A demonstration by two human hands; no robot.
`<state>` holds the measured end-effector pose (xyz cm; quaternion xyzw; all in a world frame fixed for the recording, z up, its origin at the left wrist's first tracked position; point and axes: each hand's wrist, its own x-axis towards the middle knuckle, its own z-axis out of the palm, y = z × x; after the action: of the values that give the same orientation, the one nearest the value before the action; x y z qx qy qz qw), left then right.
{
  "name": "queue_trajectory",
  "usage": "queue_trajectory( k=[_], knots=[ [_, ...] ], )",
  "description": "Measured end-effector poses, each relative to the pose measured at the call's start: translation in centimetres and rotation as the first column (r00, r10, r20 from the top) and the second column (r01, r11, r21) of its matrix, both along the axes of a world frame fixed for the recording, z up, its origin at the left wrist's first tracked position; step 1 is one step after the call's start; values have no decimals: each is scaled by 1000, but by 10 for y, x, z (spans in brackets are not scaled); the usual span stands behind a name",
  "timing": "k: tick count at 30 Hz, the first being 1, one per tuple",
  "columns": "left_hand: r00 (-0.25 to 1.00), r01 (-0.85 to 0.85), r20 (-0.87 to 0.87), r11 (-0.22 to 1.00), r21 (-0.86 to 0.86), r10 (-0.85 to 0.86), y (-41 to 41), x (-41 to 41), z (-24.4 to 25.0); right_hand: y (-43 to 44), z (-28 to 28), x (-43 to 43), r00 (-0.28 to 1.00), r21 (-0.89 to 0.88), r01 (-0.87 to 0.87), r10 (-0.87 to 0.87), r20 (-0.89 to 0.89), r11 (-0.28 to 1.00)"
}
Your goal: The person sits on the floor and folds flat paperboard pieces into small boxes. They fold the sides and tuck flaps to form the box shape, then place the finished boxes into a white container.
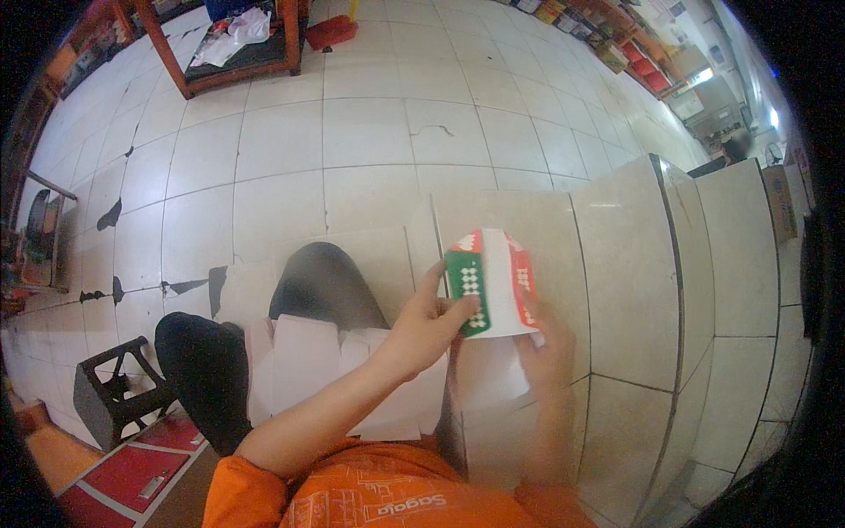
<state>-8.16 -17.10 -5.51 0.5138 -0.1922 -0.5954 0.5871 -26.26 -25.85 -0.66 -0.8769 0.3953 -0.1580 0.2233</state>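
Note:
In front of me, over a tiled ledge (515, 210), is a printed piece of paper or thin card (496, 284). It has a green panel at the left, a white middle, a red-orange panel at the right and slanted upper corners. My left hand (432, 317) holds its left side, with the thumb on the green panel. My right hand (548, 336), blurred, is at the lower right edge, its fingers partly hidden below. Several pale, blank paper pieces (307, 360) lie overlapping across my lap.
At my left stand a black plastic stool (122, 389) and a cabinet with red fronts (135, 476). A wooden-framed stand (241, 82) and a red dustpan (332, 33) are ahead on the tiled floor. To the right rises a higher tiled step (624, 277). A person (733, 148) is far right.

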Motion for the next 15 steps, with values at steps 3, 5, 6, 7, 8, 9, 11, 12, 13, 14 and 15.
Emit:
queue_trajectory(
  k=[3,5,6,7,8,9,11,12,13,14,15],
  knots=[
    [981,-46,182,990,-137,70,7,4,3,-31,12,-26,972,-68,207,-213,-98,976],
    [964,-102,228,982,-159,138,11,21,15,-60,25,-46,957,-59,264,-269,-105,963],
    [961,-120,225,975,-187,161,13,32,14,-73,27,-53,965,-78,248,-253,-67,966],
    [956,-138,225,967,-213,186,16,43,11,-85,23,-58,972,-95,228,-232,-28,969],
    [947,-162,235,957,-242,219,19,54,13,-97,17,-65,978,-112,208,-208,11,972],
    [928,-188,281,957,-221,247,23,65,19,-110,7,-74,978,-82,210,-209,22,974],
    [895,-227,337,948,-222,293,27,85,19,-131,-5,-94,975,-38,223,-222,27,974],
    [866,-251,380,939,-234,326,32,99,12,-136,-15,-90,981,-59,190,-192,-28,980],
    [842,-272,407,930,-248,355,34,112,8,-141,-16,-87,981,-89,161,-169,-95,983],
    [815,-290,444,926,-243,372,36,124,5,-144,-15,-85,975,-118,129,-148,-164,985],
    [786,-309,482,921,-237,387,40,137,2,-146,-14,-82,972,-148,102,-131,-196,984]
  ],
)
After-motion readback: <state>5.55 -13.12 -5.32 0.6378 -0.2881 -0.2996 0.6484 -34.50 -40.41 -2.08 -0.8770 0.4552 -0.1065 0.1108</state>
